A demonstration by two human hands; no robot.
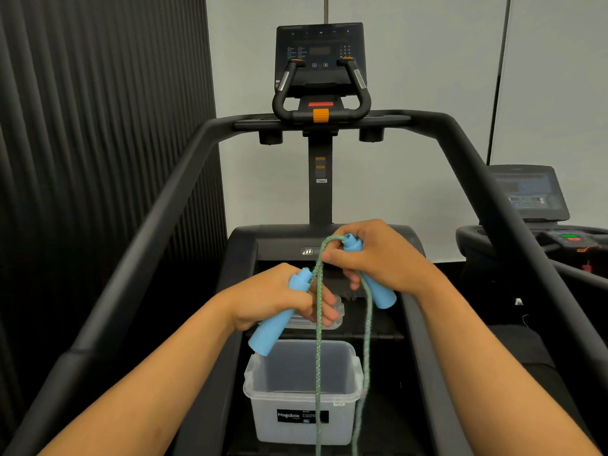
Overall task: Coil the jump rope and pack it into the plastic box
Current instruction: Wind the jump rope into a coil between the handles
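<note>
My left hand (279,296) grips one light-blue jump rope handle (268,337), tilted with its lower end pointing down-left. My right hand (378,258), slightly higher and further away, holds the other blue handle (383,294). The green-blue braided rope (318,357) runs from both handles and hangs in two strands down past the bottom edge of the view. Below the hands, a clear plastic box (263,390) with a black "Megabox" label stands open and empty on the treadmill belt. The rope strands hang in front of the box.
The clear lid (339,319) lies on the belt just behind the box, partly hidden by my left hand. Black treadmill side rails (138,258) run on both sides, with the console (320,57) ahead. A second machine (533,195) stands at the right.
</note>
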